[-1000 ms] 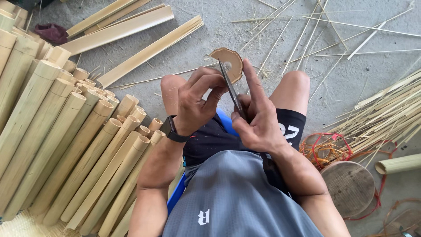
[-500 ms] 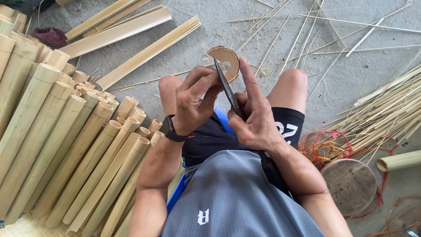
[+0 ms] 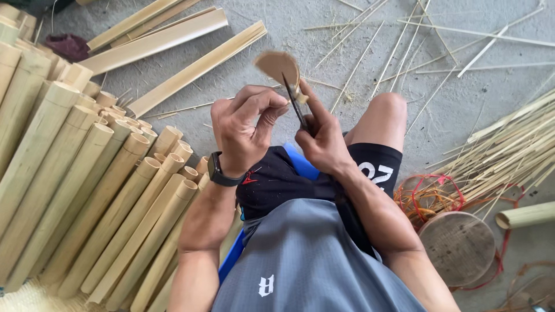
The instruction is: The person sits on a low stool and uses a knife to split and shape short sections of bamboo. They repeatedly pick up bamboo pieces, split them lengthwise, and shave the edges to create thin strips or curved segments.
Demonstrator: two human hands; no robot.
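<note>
Thin, tan wooden disc [image 3: 278, 67], matt and blurred, against a dark, dull metal blade [image 3: 295, 106]. Pale yellow bamboo poles [image 3: 87, 190], smooth and lightly satin, with hollow cut ends. Split bamboo slats [image 3: 162, 40], dry and fibrous. Rough grey concrete floor [image 3: 289, 23]. Matt grey cloth shirt [image 3: 300, 260], black shorts [image 3: 370, 164]. Black plastic watch strap [image 3: 217, 171]. Round, worn, matt wooden lid [image 3: 458, 247].

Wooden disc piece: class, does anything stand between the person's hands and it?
Nothing visible does. The left hand pinches the wooden disc piece directly at its lower edge, and the right hand presses a dark blade straight against it, with no object between.
</note>
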